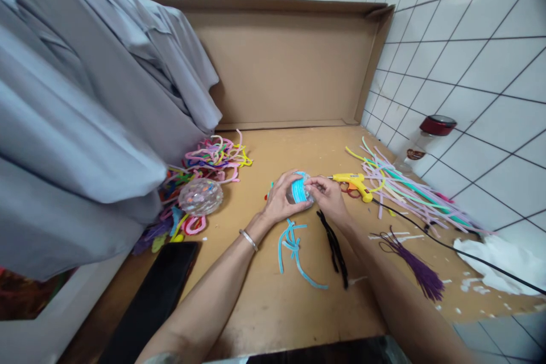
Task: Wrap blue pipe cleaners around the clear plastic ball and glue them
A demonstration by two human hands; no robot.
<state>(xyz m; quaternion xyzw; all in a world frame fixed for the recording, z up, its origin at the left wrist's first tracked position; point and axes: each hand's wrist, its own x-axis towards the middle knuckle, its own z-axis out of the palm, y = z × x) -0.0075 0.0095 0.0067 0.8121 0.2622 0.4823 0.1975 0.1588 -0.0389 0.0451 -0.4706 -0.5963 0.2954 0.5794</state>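
Note:
My left hand grips a small clear rounded object wrapped with rows of bright blue pipe cleaner. Fingers pinched, my right hand presses at the right side of the blue wrapping; what lies between the fingertips is too small to make out. Just below the hands, loose blue pipe cleaners are spread on the cardboard surface. A few black pipe cleaners lie under my right wrist. Close to the right hand rests a yellow glue gun, partly over red-handled scissors.
Left, a clear textured ball sits by tangled colourful pipe cleaners, near a black phone-like slab and hanging grey cloth. Right are long pipe cleaners, a purple bundle, a red-lidded jar and the glue gun's cord.

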